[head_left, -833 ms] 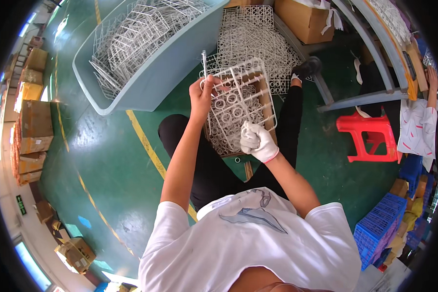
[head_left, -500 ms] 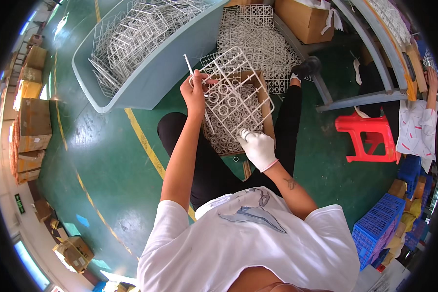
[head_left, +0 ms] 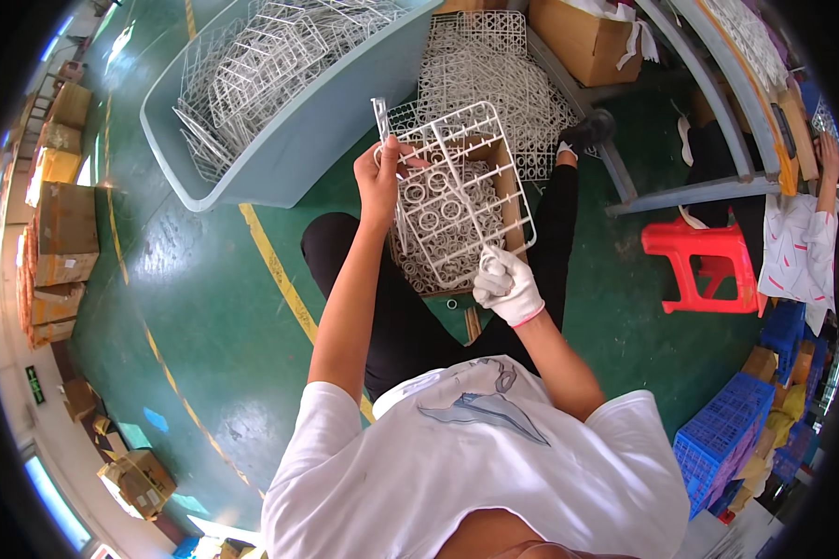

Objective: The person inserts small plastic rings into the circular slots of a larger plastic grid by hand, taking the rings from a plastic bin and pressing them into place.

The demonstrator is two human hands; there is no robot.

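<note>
My bare left hand (head_left: 378,184) grips a white plastic grid frame (head_left: 463,166) by its left edge, thumb on top. A narrow pale strip (head_left: 380,116) stands up beside that thumb; whether it belongs to the frame I cannot tell. Several small rings sit along the frame's bars. At its lower right my right hand (head_left: 509,289), in a white glove, has its fingers curled closed against the frame; what they hold is hidden. Beneath the frame, between my legs, a cardboard box (head_left: 514,216) is heaped with loose white rings (head_left: 418,265).
A grey-blue tub (head_left: 322,130) full of similar frames stands at the far left. More frames (head_left: 485,79) are piled beyond the box. To the right are a red stool (head_left: 704,265), a metal-legged table (head_left: 694,194) and a person's sleeve (head_left: 797,247). One ring (head_left: 452,304) lies on the floor.
The frame has tilted, its lower end swinging down and to the right. My right hand has shifted right and slightly down with its fingers curled tighter; my left has moved slightly right.
</note>
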